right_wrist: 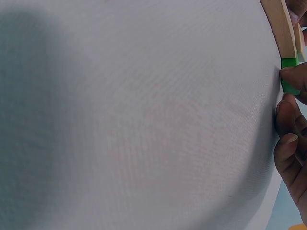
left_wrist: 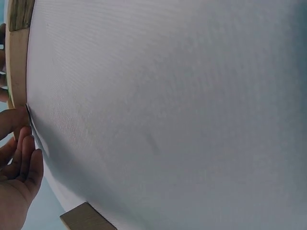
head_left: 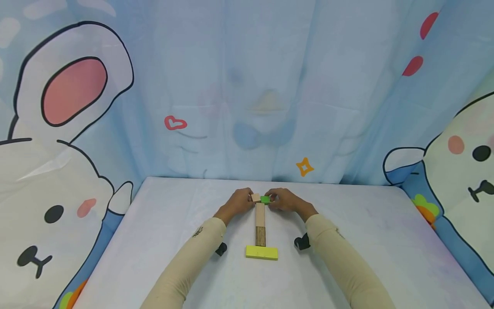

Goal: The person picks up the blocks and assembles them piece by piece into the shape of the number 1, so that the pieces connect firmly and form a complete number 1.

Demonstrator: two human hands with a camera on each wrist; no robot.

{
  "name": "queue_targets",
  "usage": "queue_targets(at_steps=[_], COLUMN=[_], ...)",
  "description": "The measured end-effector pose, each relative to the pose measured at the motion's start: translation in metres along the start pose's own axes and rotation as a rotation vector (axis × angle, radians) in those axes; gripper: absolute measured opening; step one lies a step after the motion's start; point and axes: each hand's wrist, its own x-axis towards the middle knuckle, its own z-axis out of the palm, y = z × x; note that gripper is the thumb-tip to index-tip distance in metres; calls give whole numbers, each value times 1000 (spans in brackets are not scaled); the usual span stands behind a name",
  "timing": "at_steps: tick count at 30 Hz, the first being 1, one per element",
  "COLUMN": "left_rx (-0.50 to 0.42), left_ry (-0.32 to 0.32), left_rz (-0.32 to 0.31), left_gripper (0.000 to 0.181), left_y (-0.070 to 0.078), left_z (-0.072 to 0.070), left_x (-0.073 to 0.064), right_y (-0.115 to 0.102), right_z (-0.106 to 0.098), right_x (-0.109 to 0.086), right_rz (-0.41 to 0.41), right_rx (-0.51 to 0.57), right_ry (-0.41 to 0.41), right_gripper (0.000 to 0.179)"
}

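Observation:
My left hand (head_left: 240, 201) pinches a small plain wooden block (head_left: 256, 197) between thumb and fingers. Beside it, my right hand (head_left: 284, 200) pinches a small green block (head_left: 265, 199) by its right end. The two blocks sit side by side at the far end of a long plain wooden block (head_left: 260, 214). Nearer to me, a dark-grained brown block (head_left: 260, 236) continues that line. A yellow block (head_left: 261, 252) lies crosswise at its near end. In the right wrist view the thumb presses on the green block (right_wrist: 289, 86); part of it is hidden.
The row stands on a white-covered table (head_left: 173, 206), close to its far edge. Behind hangs a blue cartoon curtain (head_left: 266, 86). A brown piece of wood (left_wrist: 88, 218) shows at the bottom of the left wrist view. Small black devices (head_left: 302, 242) sit by both wrists.

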Motion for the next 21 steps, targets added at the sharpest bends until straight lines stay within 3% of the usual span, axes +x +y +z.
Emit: queue_targets(at_steps=[21], left_rx=[-20], left_ry=[-15], left_rz=[13], left_gripper=[31], left_y=[-1], left_z=[1], left_x=[-2], right_y=[1], right_z=[-1], right_x=[-1], right_rz=[-56], right_rx=[-81], right_ry=[13], right_gripper=[36])
